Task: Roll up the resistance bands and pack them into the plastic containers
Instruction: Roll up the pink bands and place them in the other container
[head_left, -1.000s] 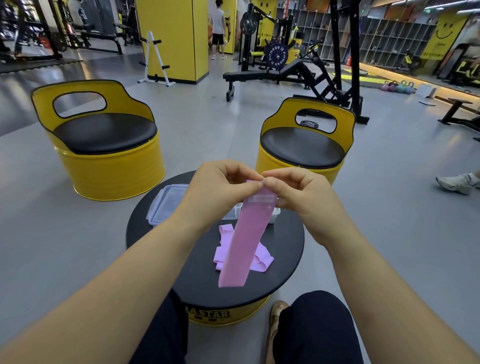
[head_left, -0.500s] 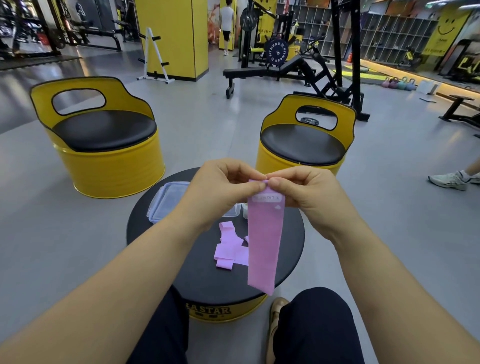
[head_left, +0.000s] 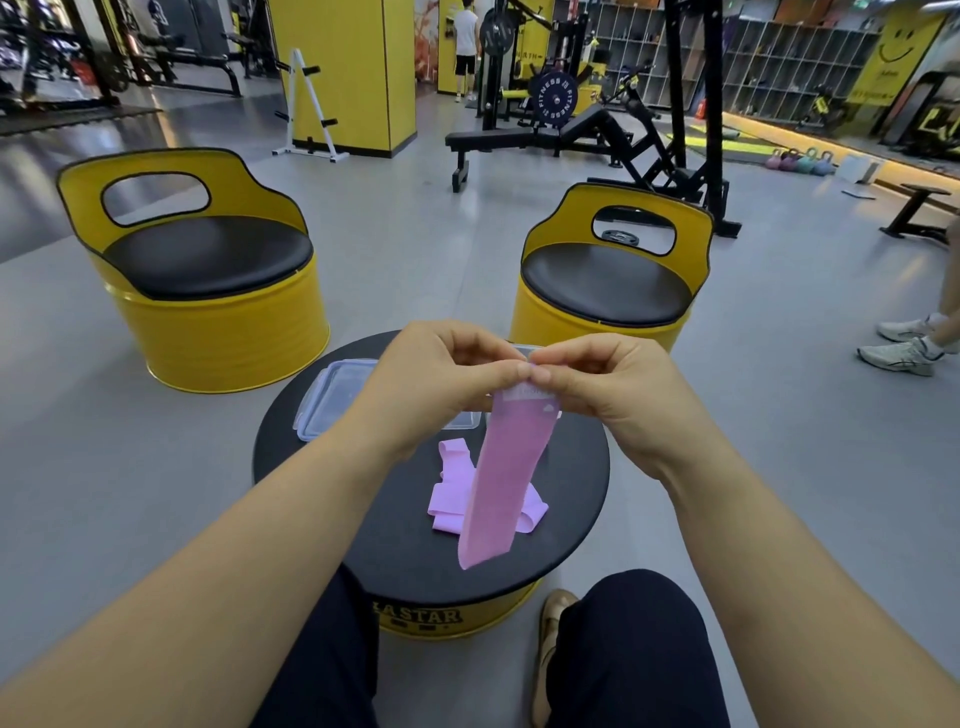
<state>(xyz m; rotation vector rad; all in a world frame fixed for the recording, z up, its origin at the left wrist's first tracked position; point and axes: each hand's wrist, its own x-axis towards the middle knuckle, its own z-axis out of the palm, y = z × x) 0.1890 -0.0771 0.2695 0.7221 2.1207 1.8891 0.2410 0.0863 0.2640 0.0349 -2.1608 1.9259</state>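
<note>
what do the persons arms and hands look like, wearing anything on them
Both are bare. The left hand and right hand show no gloves, rings or watch, and the left forearm and right forearm show no sleeve, strap or marking as far as the frame edge.

Matt pink rubbery band (head_left: 501, 475), clear plastic container (head_left: 332, 392), matt black tabletop (head_left: 571, 467).

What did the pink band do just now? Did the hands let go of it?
The band swung: its loose end went right, then back to the left. The left hand and right hand never let go; both kept pinching its top edge. The other bands, the container and the table stayed put.
</note>
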